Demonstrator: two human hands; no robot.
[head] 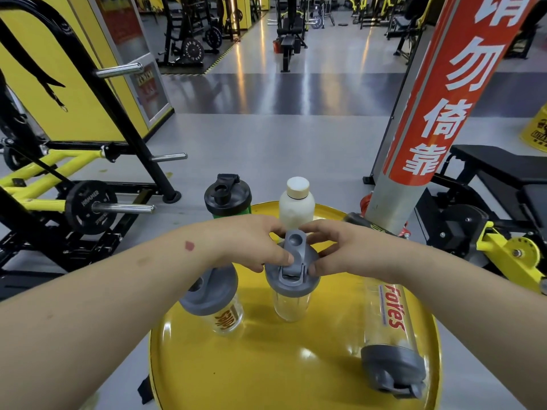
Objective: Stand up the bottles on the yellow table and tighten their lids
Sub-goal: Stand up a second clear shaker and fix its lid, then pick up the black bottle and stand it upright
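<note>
On the round yellow table (281, 377) a clear shaker bottle with a grey lid (291, 279) stands upright at the centre. My left hand (251, 241) and my right hand (340, 253) both grip that lid from either side, its flip cap raised. A second clear bottle with a grey lid (216, 303) stands upright at the left, partly under my left forearm. A third clear bottle (390, 335) lies on its side at the right, lid toward me. At the far edge stand a green bottle with a black lid (227, 198) and a white bottle (297, 202).
A grey pillar with a red sign (420, 119) rises just behind the table on the right. A weight machine with plates (88, 207) stands at the left, a black bench (503, 176) at the right. Open grey floor lies beyond the table.
</note>
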